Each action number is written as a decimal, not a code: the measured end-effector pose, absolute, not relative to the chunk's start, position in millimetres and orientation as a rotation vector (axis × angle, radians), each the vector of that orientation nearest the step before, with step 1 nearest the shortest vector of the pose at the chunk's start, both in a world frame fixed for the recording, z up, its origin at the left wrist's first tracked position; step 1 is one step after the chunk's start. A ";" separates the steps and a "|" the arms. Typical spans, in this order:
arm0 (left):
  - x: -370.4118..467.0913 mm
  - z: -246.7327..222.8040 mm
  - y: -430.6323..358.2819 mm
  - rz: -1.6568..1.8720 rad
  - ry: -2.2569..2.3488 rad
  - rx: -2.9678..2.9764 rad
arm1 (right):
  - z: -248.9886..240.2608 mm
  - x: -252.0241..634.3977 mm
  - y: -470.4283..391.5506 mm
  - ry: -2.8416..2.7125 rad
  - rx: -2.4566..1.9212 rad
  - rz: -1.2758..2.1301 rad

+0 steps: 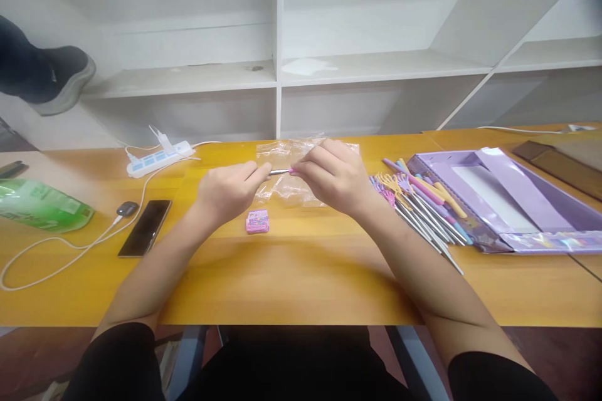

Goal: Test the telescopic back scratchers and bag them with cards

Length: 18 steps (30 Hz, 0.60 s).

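A thin metal rod (281,171) with a pink end spans the gap between my two hands above the table. My left hand (231,189) is closed round its silvery part. At the pink end, my right hand (333,175) pinches with thumb and fingers. Beneath the hands lies crumpled clear plastic film (285,191). A small stack of pink and purple printed cards (257,222) sits on the table just below my left hand. Right of my right hand, a pile of silvery rods (430,225) with coloured pieces rests against an open box.
The open purple box (512,200) stands at the right. At the left are a black phone (145,229), a power strip (160,160) with white cables, and a green bag (44,205). White shelving (279,44) rises behind the table; a dark shoe (66,78) shows upper left.
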<state>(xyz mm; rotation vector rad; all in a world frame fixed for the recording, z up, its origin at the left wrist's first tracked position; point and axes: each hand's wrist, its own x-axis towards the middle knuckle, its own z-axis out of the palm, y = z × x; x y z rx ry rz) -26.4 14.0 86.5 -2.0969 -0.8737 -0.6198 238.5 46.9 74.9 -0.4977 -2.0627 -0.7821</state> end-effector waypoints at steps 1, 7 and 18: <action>-26.4 86.5 14.0 -0.623 -0.875 -2.099 | 74.5 238.7 47.3 -2.068 -0.504 -0.778; -25.4 84.4 14.4 -0.624 -0.895 -2.116 | 73.7 237.5 47.3 -2.069 -0.494 -0.777; -23.2 83.3 14.1 -0.612 -0.974 -2.185 | 76.0 240.6 48.3 -2.118 -0.541 -0.762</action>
